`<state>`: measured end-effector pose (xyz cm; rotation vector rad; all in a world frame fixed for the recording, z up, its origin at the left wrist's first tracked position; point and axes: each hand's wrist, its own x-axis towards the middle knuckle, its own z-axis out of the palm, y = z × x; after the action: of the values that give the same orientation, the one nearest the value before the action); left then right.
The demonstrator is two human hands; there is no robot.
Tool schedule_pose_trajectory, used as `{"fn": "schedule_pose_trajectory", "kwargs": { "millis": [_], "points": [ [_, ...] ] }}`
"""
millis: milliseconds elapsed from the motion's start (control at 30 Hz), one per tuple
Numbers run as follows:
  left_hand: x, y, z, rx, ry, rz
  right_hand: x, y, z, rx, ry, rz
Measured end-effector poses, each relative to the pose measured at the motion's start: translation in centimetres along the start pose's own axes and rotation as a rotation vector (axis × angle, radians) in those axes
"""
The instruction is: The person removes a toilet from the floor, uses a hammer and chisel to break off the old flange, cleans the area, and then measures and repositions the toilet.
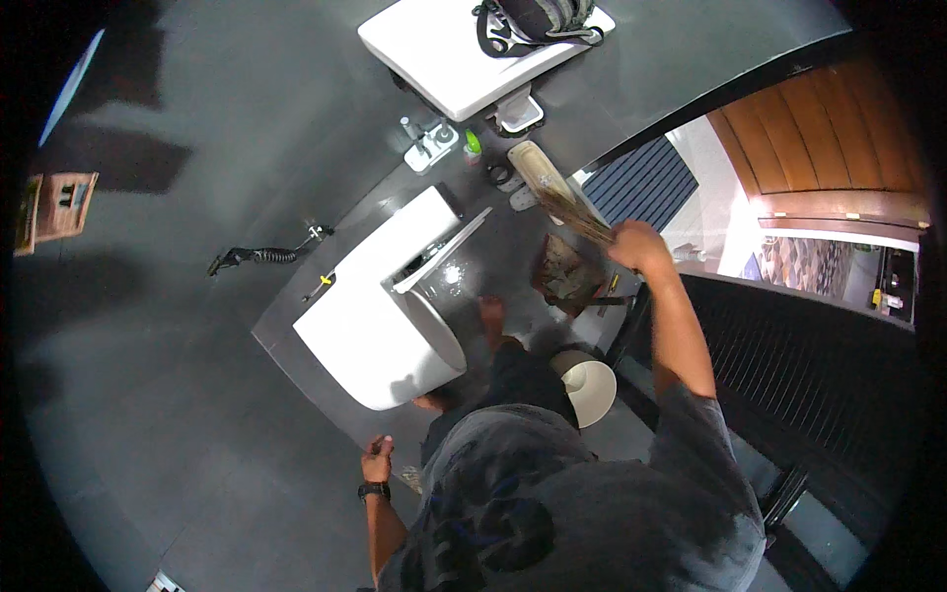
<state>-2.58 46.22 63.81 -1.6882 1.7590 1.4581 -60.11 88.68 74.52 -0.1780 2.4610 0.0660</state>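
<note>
My right hand (639,247) is closed around one end of a straw broom (577,212), on the right side of the view. Its pale bristles point up and left, ending beside a cream oblong tray (533,160). My left hand (377,461) hangs low at the left with a dark watch at the wrist. Its fingers are loosely bent and apart, and I see nothing in them. The white toilet (345,316) is nearest to it, with the raised seat (444,252) upright. A brown crumpled-looking container (567,274) stands on the floor below the broom.
A cream bucket (594,393) stands beside my leg. Beyond the toilet are a white sink (434,59) with a dark backpack (543,18) on it, and a green-topped bottle (473,144). A black spray hose (266,255) hangs at left. A dark ribbed mat (646,187) lies at the doorway.
</note>
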Motion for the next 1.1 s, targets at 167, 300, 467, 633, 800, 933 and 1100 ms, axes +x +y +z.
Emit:
{"fn": "schedule_pose_trajectory", "kwargs": {
  "millis": [167, 300, 467, 633, 800, 933, 1100],
  "points": [
    [-1.6, 1.4, 1.6, -0.002, -0.009, -0.053, 9.5, -1.3, 2.0, -0.080, -0.058, 0.040],
    [-2.0, 0.2, -0.3, 0.007, 0.027, -0.232, 15.7, -2.1, 1.4, -0.247, -0.202, -0.004],
    [-2.5, -0.7, -1.5, 0.173, 0.122, -0.313, 22.5, -2.3, 1.8, -0.403, -0.109, -0.152],
    [-4.0, -0.2, 0.2, 0.190, 0.118, -0.191, 29.3, -0.5, 0.4, -0.522, -0.053, -0.114],
    [-5.9, 0.0, 1.1, -0.032, 0.096, -0.191, 32.6, 2.6, -1.2, -0.611, 0.067, -0.046],
    [-7.0, 0.1, 0.2, 0.200, 0.127, -0.275, 31.5, 2.6, 0.2, -0.724, 0.345, 0.045],
    [-6.6, 5.0, 1.7, 0.249, 0.195, -0.045, 26.3, 0.0, 6.4, -0.306, 0.307, -0.186]
  ]
}}
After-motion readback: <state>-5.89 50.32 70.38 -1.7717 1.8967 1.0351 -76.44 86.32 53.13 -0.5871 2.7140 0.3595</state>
